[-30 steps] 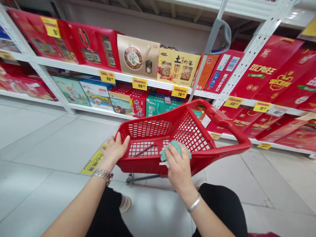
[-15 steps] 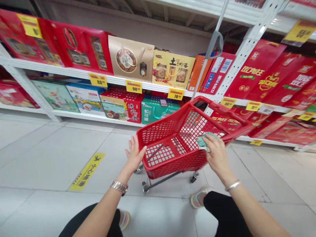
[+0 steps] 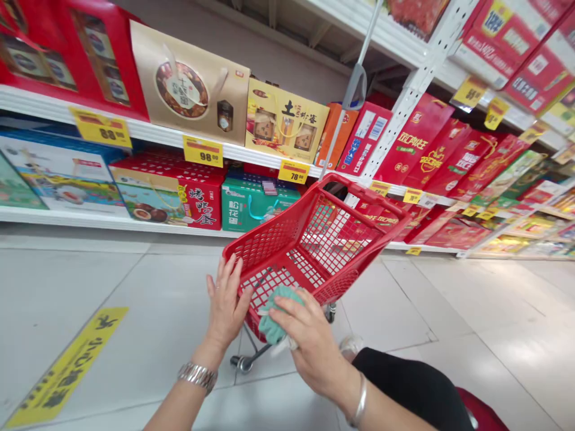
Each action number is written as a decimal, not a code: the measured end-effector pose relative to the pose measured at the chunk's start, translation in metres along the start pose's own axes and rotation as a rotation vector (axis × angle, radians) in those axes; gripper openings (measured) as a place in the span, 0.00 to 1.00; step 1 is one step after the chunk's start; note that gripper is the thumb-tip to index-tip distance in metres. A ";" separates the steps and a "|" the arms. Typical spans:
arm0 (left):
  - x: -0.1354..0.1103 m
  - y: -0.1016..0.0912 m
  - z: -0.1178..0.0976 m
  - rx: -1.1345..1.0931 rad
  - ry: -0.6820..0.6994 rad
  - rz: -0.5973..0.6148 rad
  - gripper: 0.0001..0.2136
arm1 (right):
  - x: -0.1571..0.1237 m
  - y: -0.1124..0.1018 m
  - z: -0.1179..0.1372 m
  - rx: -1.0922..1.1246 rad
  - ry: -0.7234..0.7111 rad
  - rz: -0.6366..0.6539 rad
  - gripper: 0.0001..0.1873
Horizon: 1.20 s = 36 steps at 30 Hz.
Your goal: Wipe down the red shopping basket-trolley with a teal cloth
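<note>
A teal cloth point(image 3: 278, 320) is held closed in the fingers of the right hand point(image 3: 314, 347), and it presses on the near corner of a red cart basket point(image 3: 269, 239). The left hand point(image 3: 227, 305) is open with spread fingers, just beside the basket wall; I cannot tell if it touches. So far the cloth is at this near corner only, and the far end has no hand on it. The basket stands on small wheels point(image 3: 242, 363) on a tiled floor point(image 3: 90, 287), near a shelf point(image 3: 148, 134) with gift boxes point(image 3: 166, 191) and yellow price tags point(image 3: 202, 151).

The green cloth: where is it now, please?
In the head view, the green cloth sits under the right hand, against the red cart basket, beside the left hand.
</note>
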<state>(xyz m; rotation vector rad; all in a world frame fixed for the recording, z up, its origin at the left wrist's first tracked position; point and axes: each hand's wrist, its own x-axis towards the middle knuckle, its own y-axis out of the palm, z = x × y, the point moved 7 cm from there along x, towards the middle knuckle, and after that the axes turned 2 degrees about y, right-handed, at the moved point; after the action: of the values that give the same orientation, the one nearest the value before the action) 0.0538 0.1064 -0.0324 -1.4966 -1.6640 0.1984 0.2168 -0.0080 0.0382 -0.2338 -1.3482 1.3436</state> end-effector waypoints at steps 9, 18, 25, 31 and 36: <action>-0.001 -0.013 0.000 0.032 0.036 -0.122 0.24 | 0.018 -0.131 -0.174 -0.327 0.211 -0.275 0.25; 0.027 0.005 0.040 -0.292 -0.293 -0.211 0.29 | 0.003 -0.053 -0.127 -0.226 0.132 -0.090 0.35; 0.028 -0.005 0.040 -0.247 -0.202 -0.314 0.31 | 0.007 -0.020 -0.055 -0.115 0.089 -0.013 0.39; 0.025 -0.021 0.050 -0.297 -0.196 -0.366 0.31 | -0.007 -0.050 -0.078 -0.064 0.214 -0.129 0.29; 0.028 -0.003 0.052 -0.538 -0.292 -0.252 0.33 | -0.027 -0.047 -0.077 -0.153 0.236 -0.153 0.37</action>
<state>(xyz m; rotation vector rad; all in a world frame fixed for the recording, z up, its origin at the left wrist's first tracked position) 0.0194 0.1514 -0.0491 -1.6764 -2.2476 -0.1942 0.3106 -0.0018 0.0353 -0.3736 -1.2434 1.0520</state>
